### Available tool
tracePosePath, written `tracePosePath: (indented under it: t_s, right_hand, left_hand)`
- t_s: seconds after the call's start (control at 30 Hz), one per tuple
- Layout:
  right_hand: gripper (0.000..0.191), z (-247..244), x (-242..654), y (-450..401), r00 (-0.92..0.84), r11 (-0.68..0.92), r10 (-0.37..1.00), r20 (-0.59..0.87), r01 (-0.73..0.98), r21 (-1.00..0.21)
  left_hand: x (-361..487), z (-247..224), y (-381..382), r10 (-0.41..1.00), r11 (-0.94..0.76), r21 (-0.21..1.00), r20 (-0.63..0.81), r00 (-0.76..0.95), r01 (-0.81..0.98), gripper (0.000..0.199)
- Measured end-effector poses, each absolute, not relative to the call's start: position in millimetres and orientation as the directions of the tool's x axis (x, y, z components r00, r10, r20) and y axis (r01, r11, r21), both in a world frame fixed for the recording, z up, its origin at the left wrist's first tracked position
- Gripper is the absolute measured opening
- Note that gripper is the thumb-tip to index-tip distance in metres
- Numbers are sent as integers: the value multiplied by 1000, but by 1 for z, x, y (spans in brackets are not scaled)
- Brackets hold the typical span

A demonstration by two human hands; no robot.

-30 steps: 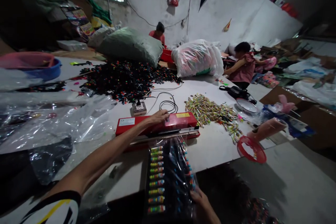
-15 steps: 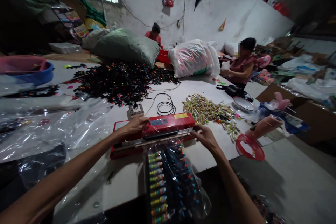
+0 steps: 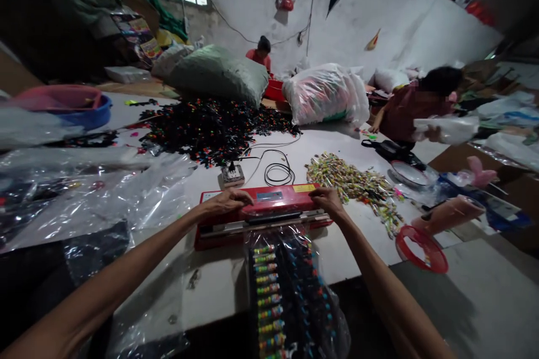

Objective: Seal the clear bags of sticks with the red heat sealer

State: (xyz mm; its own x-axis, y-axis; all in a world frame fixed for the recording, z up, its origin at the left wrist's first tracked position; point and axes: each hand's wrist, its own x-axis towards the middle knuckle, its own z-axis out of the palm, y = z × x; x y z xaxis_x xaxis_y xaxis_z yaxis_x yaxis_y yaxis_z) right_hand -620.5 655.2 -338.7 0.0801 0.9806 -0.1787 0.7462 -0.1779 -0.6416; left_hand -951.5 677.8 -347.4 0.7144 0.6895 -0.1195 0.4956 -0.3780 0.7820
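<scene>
A red bag sealer (image 3: 290, 195) lies across the table in front of me, its long metal bar (image 3: 269, 221) on the near side. A clear plastic bag (image 3: 305, 269), filled with rows of colourful small tubes (image 3: 266, 297) and dark pieces with blue and orange tips, hangs from the bar over the table edge. Its mouth stretches up over the sealer's red top. At the left corner of the mouth, my left hand (image 3: 231, 202) is closed with curled fingers. My right hand (image 3: 330, 202) pinches at the right corner, near the yellow label.
Behind the sealer are a power socket (image 3: 232, 174), a coiled black cable (image 3: 278, 173), a pile of black pieces (image 3: 202, 129) and a heap of small wrapped tubes (image 3: 349, 176). Clear plastic bags (image 3: 168, 185) cover the left. A red basket (image 3: 440, 269) stands right. Two people work beyond.
Both hands have moved away from me, from the bar up onto the sealer's red top. The view has swung left. The person at right has leaned over and holds a white plastic bag.
</scene>
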Motion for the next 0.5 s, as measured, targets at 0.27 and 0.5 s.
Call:
tracePosePath:
  t_s: [0.27, 0.5]
  right_hand:
    - [34, -337, -635, 663, 319, -260, 946, -60, 632, -730]
    - [27, -325, -708, 626, -182, 152, 983, -11, 854, -498]
  left_hand:
    - [-940, -353, 686, 807, -541, 433, 26, 590, 721, 24]
    - [-945, -375, 692, 865, -482, 350, 44, 500, 803, 26]
